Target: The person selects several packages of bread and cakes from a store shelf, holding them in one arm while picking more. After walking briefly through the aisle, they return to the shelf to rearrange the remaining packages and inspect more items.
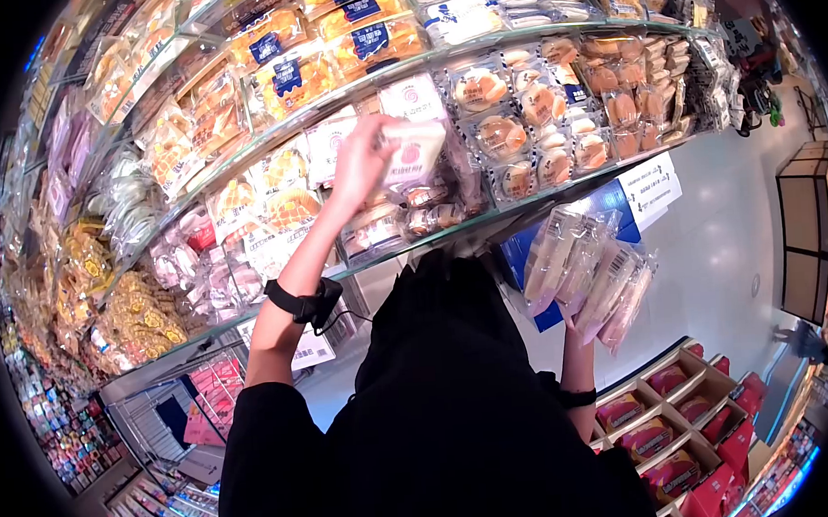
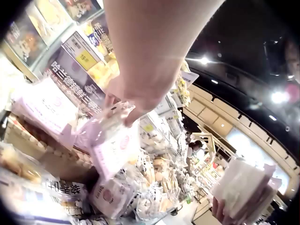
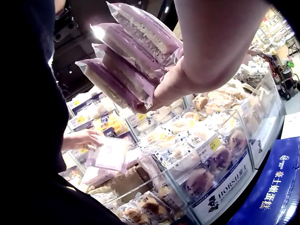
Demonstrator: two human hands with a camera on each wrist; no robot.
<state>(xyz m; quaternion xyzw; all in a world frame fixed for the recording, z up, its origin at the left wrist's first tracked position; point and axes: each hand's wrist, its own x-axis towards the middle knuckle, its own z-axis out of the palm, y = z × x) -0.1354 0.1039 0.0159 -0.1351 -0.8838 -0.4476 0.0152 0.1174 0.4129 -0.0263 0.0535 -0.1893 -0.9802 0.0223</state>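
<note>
My left hand (image 1: 362, 166) pinches a flat square snack pack (image 1: 415, 155) with a white and pink wrapper, above the glass-edged shelf. In the left wrist view, the fingers grip this pack (image 2: 117, 147) by its upper edge. Similar white-pink packs (image 1: 407, 98) lie on the shelf just behind it. Out to the right, my right hand (image 3: 171, 91) holds several clear-and-purple wrapped bread packs (image 3: 133, 56) in a stack. From the head view these wrapped packs (image 1: 588, 273) cover most of that hand.
Glass dividers and a glass shelf edge (image 1: 414, 251) front the display. Packed round buns (image 1: 501, 134) fill the section to the right. Below stand a blue box (image 3: 267, 187), a wire cart (image 1: 146, 413) at left, and a compartmented rack of red packs (image 1: 648, 433) at right.
</note>
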